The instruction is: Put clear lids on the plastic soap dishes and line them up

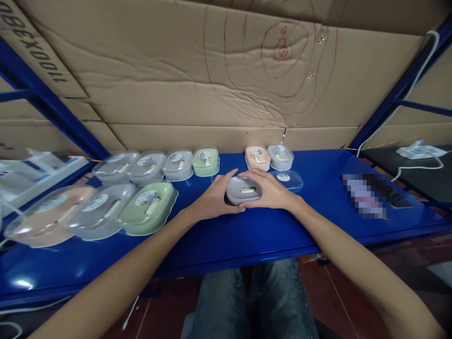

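A grey oval box [243, 189] with a pale piece on top sits in the middle of the blue shelf [247, 230]. My left hand [212, 197] grips its left side and my right hand [270, 190] wraps its right side and top edge. Just right of my right hand, a clear lid [287, 179] with a round sticker lies flat on the shelf.
Lidded boxes stand in rows: grey and green ones [157, 164] at the back left, a peach one [257, 157] and a grey one [280, 156] behind my hands, larger peach, grey and green ones [148, 207] front left. Cardboard [212, 70] backs the shelf. A phone [384, 193] lies right.
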### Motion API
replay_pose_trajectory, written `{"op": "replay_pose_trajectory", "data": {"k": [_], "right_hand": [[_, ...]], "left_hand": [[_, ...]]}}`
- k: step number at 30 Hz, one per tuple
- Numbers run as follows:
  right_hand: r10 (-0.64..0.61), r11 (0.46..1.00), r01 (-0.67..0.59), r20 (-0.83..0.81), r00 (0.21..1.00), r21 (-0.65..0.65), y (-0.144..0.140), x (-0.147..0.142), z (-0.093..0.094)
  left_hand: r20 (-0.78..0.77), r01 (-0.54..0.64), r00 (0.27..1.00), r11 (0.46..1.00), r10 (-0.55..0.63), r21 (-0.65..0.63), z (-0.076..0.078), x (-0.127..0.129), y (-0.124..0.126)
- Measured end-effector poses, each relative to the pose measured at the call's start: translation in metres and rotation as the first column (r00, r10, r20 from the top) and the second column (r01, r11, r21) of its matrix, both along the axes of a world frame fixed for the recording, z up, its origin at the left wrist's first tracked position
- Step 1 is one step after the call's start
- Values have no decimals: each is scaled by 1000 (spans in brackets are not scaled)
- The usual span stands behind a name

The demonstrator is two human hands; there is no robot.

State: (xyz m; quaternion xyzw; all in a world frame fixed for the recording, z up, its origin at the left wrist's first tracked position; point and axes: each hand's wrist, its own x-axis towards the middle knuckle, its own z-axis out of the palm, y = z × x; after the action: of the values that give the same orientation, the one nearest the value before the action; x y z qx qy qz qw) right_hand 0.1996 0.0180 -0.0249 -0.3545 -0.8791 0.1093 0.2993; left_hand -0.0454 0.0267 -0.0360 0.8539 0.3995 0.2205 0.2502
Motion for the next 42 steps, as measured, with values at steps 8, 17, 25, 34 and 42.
{"op": "replay_pose_trajectory", "data": {"k": [8, 17, 25, 34, 42], "right_hand": [[-8, 1000, 10, -64, 998, 22, -1, 1, 6], [-16, 997, 20, -56, 998, 80, 1, 5, 6], [-73, 993, 81, -90, 993, 91, 2, 8, 3], [-95, 989, 108, -121, 988, 104, 5, 10, 1], [-101, 982, 125, -171, 980, 138, 8, 11, 0]], "left_hand": [[-15, -27, 1000, 1000, 27, -14, 0, -2, 0], [18, -18, 1000, 1000, 19, -13, 0, -1, 0], [36, 1, 999, 1000, -2, 7, -1, -2, 1], [52, 8, 999, 1000, -8, 2, -2, -3, 2], [66, -4, 998, 1000, 5, -13, 7, 0, -2]]}}
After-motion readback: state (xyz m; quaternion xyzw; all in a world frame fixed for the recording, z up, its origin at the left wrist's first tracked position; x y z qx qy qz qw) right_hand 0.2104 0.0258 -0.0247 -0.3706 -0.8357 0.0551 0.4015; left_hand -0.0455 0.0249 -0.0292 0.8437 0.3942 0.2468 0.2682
